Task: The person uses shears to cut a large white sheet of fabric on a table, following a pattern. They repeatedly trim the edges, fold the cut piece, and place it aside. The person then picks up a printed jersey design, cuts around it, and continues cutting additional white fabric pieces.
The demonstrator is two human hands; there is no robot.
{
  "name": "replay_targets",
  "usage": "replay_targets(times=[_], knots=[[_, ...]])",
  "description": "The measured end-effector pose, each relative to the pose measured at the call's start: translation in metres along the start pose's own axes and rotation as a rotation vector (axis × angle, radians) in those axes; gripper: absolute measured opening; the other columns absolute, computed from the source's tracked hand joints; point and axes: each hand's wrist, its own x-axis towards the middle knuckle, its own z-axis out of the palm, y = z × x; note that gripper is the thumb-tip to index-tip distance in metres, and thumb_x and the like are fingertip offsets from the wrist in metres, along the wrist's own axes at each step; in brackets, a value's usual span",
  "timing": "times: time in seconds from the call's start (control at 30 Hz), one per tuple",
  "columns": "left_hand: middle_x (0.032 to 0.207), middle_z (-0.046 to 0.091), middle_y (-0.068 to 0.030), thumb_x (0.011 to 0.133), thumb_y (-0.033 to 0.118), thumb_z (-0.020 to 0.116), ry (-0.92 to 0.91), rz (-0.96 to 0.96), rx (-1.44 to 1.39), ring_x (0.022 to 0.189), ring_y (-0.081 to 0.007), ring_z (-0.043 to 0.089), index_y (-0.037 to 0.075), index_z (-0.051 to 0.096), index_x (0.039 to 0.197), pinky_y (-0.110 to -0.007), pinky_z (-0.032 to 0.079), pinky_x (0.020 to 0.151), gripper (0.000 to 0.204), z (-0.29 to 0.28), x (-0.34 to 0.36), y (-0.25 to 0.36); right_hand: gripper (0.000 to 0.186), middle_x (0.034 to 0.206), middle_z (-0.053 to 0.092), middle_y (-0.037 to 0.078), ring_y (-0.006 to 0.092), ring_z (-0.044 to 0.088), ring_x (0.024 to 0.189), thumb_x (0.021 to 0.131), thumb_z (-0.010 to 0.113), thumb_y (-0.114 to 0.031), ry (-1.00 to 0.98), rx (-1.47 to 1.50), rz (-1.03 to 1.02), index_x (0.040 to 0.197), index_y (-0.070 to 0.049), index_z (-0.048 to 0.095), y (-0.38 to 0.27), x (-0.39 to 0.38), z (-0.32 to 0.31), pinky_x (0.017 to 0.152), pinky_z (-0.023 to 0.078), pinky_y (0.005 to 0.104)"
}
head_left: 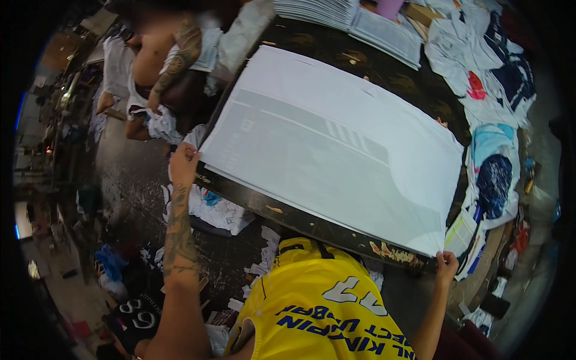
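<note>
A large white sheet [348, 162], thin cloth or paper, lies almost flat on a dark table [282, 211]. A pale grey printed panel with slanted stripes shows on or through it. My left hand [183, 162] is closed in a pinch on its near left corner, beyond the table's edge. At the near right corner, my right hand [446, 267] pinches the sheet between thumb and fingers. Small creases run from the corner at my right hand. Whether there is one layer or several under my fingers, I cannot tell.
Stacked pale sheets [384, 36] lie at the table's far edge. Loose white clothing [459, 54] and a clear bag [495, 186] with dark blue contents line the right side. Another person [153, 63] handles cloth at the upper left. White fabric [219, 210] lies below the table's left edge.
</note>
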Motion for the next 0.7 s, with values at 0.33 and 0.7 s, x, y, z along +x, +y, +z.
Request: replay_targets(times=[0.33,0.7], knots=[[0.098,0.076,-0.0161,0.095,0.007,0.077,-0.101,-0.157,0.037,0.087,-0.0286,0.074,-0.001,0.073,0.115,-0.041,0.057,0.081,0.022,0.018,-0.034,0.007,0.018,0.074,0.062,-0.001,0.0077,0.055,0.063,0.097,0.08,-0.013,-0.017,0.024,-0.057,0.09,-0.002,0.068,0.008,0.0,0.001,0.055,0.044,0.0266],[0.184,0.015,-0.0108,0.111,0.054,0.051,-0.261,-0.032,0.831,0.168,-0.0416,0.007,0.019,0.022,0.176,-0.074,0.006,0.128,0.08,0.071,-0.058,0.106,0.029,0.085,0.071,-0.001,0.0087,0.061,0.068,0.094,0.084,-0.017,-0.181,0.258,0.254,0.116,0.0,0.076,-0.011,-0.017,0.03,0.059,0.046,0.0266]])
